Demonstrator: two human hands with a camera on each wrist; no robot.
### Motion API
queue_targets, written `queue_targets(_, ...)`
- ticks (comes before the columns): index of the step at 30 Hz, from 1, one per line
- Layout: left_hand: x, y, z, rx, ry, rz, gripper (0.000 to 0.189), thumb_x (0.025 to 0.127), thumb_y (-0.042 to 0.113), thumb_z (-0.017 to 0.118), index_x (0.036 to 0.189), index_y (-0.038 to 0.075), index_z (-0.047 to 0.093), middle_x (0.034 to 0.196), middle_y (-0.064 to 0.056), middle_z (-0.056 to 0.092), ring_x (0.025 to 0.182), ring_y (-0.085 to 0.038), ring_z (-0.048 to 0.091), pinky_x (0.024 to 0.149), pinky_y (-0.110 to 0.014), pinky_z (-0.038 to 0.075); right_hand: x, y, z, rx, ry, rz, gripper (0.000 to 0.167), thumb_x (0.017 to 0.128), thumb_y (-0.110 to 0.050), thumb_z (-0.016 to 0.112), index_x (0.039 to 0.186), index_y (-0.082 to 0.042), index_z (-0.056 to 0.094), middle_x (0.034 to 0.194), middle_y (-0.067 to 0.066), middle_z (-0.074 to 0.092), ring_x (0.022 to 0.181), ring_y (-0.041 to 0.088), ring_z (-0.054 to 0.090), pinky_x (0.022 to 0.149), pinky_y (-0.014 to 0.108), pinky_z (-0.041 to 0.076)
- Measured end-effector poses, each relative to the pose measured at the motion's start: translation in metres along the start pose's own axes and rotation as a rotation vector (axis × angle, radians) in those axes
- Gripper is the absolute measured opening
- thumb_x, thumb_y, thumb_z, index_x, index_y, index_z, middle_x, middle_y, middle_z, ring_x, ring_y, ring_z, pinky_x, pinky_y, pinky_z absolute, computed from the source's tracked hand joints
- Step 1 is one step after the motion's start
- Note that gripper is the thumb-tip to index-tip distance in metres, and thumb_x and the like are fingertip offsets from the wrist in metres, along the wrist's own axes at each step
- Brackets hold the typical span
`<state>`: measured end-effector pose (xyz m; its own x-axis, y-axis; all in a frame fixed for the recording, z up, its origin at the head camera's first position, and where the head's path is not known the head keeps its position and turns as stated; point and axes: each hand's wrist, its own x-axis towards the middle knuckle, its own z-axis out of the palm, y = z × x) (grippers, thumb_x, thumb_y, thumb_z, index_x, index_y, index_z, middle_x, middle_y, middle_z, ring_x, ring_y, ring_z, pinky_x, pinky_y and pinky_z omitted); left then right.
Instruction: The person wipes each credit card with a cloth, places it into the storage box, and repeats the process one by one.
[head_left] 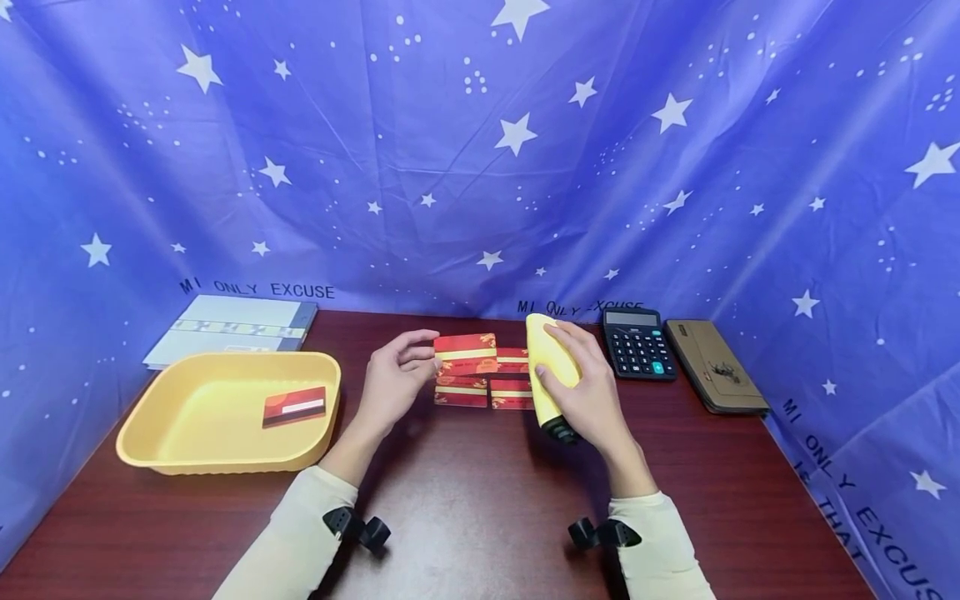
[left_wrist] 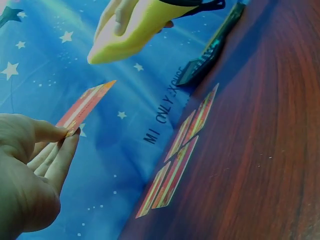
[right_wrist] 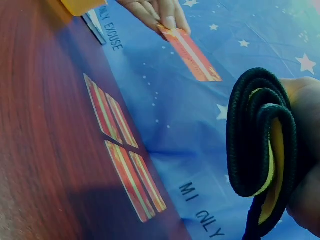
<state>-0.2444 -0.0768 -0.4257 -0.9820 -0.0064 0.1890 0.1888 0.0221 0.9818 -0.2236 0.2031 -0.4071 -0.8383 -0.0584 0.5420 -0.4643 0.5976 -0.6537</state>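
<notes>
Card (right_wrist: 194,56) in left hand (right_wrist: 161,10), cloth (right_wrist: 241,145) in right hand (right_wrist: 306,107)

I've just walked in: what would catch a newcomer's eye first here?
Probably the blue curtain with white stars, hanging behind the table. Then, near the middle, the left hand pinches a raised red card, four similar cards lie on the table, and the right hand grips a yellow bundle.

In the head view, the folded yellow cloth (head_left: 546,358) partly hides two red cards (head_left: 512,395).
</notes>
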Motion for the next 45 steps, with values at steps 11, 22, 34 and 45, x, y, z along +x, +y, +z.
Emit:
queue_targets(11,0.0,-0.001,0.003,-0.096,-0.009,-0.05,0.041,0.089,-0.007,0.072,0.127,0.004,0.069,0.102,-0.024,0.076,0.081,-0.009,0.076,0.089,-0.049,0.065,-0.006,-0.01,0.017,0.004,-0.06,-0.049,0.06,0.086,-0.012,0.081,0.142,-0.022,0.063,0.15,0.003,0.055,0.137,0.024,0.054,0.108,0.04,0.048)
queue_targets(22,-0.002,-0.001,0.008,-0.126,-0.03,-0.061,0.038,0.09,-0.006,0.072,0.126,0.004,0.069,0.098,-0.02,0.076,0.077,-0.009,0.075,0.081,-0.04,0.068,-0.01,-0.012,0.029,-0.052,-0.093,-0.089,0.059,0.085,-0.015,0.081,0.141,-0.023,0.064,0.149,0.003,0.056,0.136,0.025,0.056,0.104,0.052,0.054)
queue_targets(34,-0.009,0.001,0.015,-0.228,-0.077,-0.057,0.039,0.09,-0.007,0.071,0.128,0.0,0.067,0.093,-0.009,0.078,0.078,-0.008,0.075,0.077,-0.031,0.068,-0.013,-0.02,0.039,-0.053,-0.117,-0.113,0.059,0.085,-0.016,0.081,0.14,-0.026,0.064,0.15,0.001,0.056,0.134,0.024,0.059,0.102,0.048,0.056)
queue_targets(45,-0.013,0.002,0.021,-0.302,-0.123,-0.059,0.041,0.091,-0.005,0.072,0.132,0.0,0.064,0.094,-0.002,0.078,0.082,-0.01,0.075,0.08,-0.034,0.068,-0.018,-0.035,0.042,-0.046,-0.123,-0.166,0.059,0.084,-0.017,0.082,0.141,-0.025,0.064,0.15,0.003,0.055,0.134,0.023,0.059,0.097,0.046,0.058)
